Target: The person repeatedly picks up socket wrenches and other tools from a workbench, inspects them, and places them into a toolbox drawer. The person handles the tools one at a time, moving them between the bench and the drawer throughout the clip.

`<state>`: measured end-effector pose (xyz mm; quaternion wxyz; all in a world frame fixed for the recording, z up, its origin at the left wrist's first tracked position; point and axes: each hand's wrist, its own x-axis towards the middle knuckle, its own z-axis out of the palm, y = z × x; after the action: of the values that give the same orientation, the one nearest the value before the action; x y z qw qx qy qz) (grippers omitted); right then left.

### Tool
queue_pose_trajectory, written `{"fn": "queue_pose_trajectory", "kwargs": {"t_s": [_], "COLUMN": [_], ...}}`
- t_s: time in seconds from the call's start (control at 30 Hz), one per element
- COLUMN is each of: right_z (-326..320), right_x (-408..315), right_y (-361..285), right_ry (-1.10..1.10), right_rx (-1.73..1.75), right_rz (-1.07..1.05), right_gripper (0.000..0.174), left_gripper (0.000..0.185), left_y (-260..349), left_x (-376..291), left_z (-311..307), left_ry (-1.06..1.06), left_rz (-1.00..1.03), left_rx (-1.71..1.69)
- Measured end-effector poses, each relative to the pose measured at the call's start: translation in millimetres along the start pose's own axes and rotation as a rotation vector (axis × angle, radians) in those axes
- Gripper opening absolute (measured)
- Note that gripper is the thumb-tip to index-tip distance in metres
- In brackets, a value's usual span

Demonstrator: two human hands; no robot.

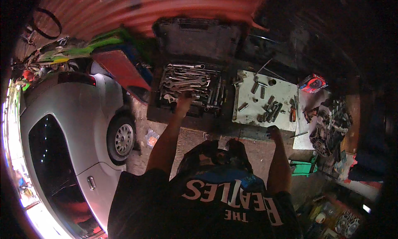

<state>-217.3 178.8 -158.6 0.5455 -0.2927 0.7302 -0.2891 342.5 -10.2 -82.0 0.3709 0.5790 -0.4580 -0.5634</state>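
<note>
My left hand (185, 100) reaches into the lower part of a black tool case (196, 37) with a raised lid. Combination wrenches (186, 81) lie stacked just beyond it, and a bright metal piece, perhaps a socket, shows at its fingers; whether it grips this is unclear. An adjustable wrench (169, 97) lies to its left. My right hand (273, 132) is at the near edge of a pale board (245, 114), its fingers dark and hard to make out. Several sockets (273, 111) lie on the board, with a large wrench (236, 97) along its left side and orange-handled pliers (293, 111) at the right.
A silver car (84, 114) stands on the left, its wheel (121, 139) near the bench. Right of the board are a red and blue box (313, 83) and a greasy engine assembly (331, 124). A green object (303, 168) lies below them. Corrugated red sheeting rises behind the case.
</note>
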Motion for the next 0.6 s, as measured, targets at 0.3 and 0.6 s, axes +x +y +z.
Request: {"fn": "queue_pose_trajectory", "kwargs": {"t_s": [0.3, 0.6], "right_z": [-6.3, -4.7], "right_x": [-38.8, -65.4], "right_y": [19.4, 29.8], "right_ry": [0.093, 0.18], "right_rx": [-0.126, -0.082], "right_rz": [0.209, 0.31], "right_gripper": [0.027, 0.022], "left_gripper": [0.041, 0.046], "left_y": [-10.2, -34.9], "left_x": [23.5, 47.8], "left_z": [52.7, 68.0], "left_ry": [0.114, 0.034], "left_rz": [0.331, 0.545], "left_rx": [0.633, 0.894]}}
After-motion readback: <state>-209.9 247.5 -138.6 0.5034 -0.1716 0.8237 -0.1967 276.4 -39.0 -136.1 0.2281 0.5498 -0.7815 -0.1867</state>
